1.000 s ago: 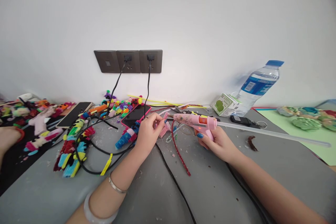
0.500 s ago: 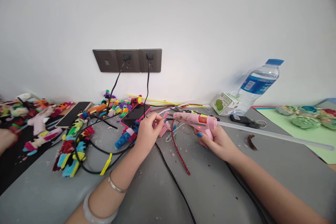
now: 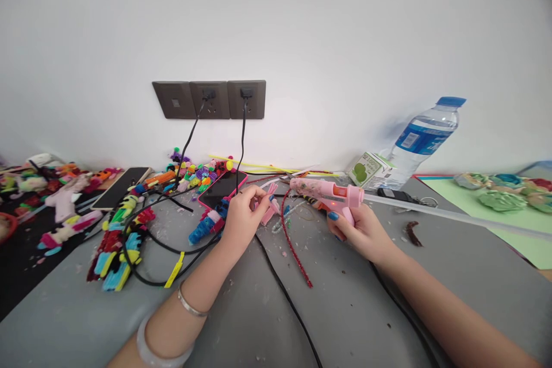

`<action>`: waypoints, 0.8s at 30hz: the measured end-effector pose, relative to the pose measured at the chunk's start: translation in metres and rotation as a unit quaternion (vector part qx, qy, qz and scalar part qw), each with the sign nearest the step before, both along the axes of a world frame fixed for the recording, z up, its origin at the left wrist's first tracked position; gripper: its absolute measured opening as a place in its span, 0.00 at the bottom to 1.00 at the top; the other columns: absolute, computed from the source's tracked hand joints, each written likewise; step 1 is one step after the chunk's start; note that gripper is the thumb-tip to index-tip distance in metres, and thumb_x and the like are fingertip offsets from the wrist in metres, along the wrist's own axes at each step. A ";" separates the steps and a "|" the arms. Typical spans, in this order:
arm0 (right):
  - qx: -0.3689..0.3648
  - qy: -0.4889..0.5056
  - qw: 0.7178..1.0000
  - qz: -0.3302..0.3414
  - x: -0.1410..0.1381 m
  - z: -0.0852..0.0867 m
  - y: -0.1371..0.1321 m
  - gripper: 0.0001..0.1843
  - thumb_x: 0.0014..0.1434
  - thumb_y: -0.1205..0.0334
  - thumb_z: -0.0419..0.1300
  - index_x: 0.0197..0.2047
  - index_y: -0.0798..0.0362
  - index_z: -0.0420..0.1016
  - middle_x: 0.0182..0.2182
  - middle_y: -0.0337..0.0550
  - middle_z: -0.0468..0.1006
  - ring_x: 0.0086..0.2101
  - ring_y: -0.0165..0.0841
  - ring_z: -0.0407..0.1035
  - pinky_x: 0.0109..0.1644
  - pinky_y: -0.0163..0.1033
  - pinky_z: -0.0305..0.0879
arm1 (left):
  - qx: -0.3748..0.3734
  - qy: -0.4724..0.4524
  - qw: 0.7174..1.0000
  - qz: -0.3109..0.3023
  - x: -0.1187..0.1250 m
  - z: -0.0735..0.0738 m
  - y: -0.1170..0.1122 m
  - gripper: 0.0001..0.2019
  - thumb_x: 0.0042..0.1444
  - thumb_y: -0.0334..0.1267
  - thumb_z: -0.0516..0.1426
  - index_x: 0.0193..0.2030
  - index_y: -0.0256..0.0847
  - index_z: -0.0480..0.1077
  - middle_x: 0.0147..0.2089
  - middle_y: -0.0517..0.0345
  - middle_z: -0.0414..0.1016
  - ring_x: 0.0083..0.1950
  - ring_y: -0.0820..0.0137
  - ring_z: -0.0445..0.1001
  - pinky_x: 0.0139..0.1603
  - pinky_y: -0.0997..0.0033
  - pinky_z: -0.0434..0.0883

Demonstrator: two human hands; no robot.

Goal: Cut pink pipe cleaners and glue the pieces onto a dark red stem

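My right hand (image 3: 361,230) is wrapped round the handle of a pink hot glue gun (image 3: 328,194). A long clear glue stick (image 3: 414,207) sticks out of its back, and its nozzle points left. My left hand (image 3: 246,211) pinches a small pink piece (image 3: 269,207) just left of the nozzle; the fingers partly hide it, and I cannot tell its exact kind. Nozzle and pink piece are apart. Between my hands a red tinsel pipe cleaner (image 3: 295,253) lies on the grey table (image 3: 319,322).
Several pipe-cleaner figures (image 3: 118,241), black cables (image 3: 280,282) and a phone with a pink case (image 3: 222,188) lie to the left. At the right stand a water bottle (image 3: 425,138) and a green-white box (image 3: 368,169), beside a car key (image 3: 394,195).
My right hand has drawn the glue gun slightly right, away from the pink piece. My left hand stays in place. Another person's hand at the far left has gone out of view.
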State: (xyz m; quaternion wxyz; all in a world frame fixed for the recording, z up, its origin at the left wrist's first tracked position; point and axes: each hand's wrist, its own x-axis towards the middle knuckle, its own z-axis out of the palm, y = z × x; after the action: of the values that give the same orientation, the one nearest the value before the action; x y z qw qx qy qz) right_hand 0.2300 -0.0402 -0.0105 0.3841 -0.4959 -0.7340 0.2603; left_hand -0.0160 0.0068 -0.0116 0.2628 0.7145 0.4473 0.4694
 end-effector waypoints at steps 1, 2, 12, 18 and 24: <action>-0.010 0.018 1.000 0.010 0.000 0.001 0.000 0.29 0.65 0.36 0.47 0.25 0.52 0.66 0.14 0.37 0.65 0.18 0.29 0.58 0.25 0.37 0.56 | 0.000 -0.002 1.000 -0.001 0.000 0.000 0.000 0.07 0.59 0.35 0.55 0.30 0.41 0.68 0.26 0.63 0.69 0.28 0.73 0.66 0.31 0.74 0.62; -0.018 0.041 0.999 0.018 0.000 0.002 0.000 0.30 0.66 0.36 0.47 0.24 0.51 0.64 0.14 0.38 0.65 0.18 0.29 0.57 0.25 0.37 0.56 | -0.001 -0.004 1.000 -0.003 0.000 -0.001 0.000 0.07 0.59 0.36 0.55 0.30 0.41 0.68 0.27 0.63 0.70 0.28 0.73 0.66 0.31 0.74 0.62; -0.086 0.272 0.955 -0.078 0.020 0.024 -0.002 0.29 0.62 0.32 0.46 0.34 0.50 0.69 0.11 0.37 0.60 0.15 0.30 0.49 0.23 0.42 0.44 | -0.024 -0.035 0.999 -0.011 -0.001 -0.003 0.003 0.07 0.59 0.39 0.55 0.33 0.40 0.72 0.29 0.59 0.74 0.29 0.72 0.68 0.30 0.74 0.63; -0.134 0.372 0.902 -0.172 0.059 0.025 -0.040 0.21 0.64 0.42 0.52 0.31 0.47 0.73 0.11 0.35 0.50 0.15 0.29 0.44 0.23 0.45 0.41 | -0.023 -0.037 0.999 -0.016 0.000 -0.003 0.003 0.08 0.59 0.40 0.54 0.33 0.40 0.72 0.27 0.61 0.71 0.26 0.73 0.64 0.28 0.74 0.61; -0.273 0.296 0.881 -0.248 0.106 0.012 -0.101 0.21 0.59 0.38 0.54 0.33 0.45 0.77 0.12 0.41 0.58 0.13 0.30 0.53 0.19 0.47 0.49 | -0.028 -0.041 0.999 -0.018 -0.001 -0.005 0.005 0.08 0.58 0.40 0.54 0.34 0.40 0.71 0.27 0.61 0.71 0.27 0.72 0.66 0.29 0.74 0.63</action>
State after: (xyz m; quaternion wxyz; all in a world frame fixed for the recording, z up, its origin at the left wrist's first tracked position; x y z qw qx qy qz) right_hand 0.3357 -0.1412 0.0016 0.4852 -0.6467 -0.3391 0.4810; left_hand -0.0171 0.0114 -0.0165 0.3089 0.6948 0.4361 0.4812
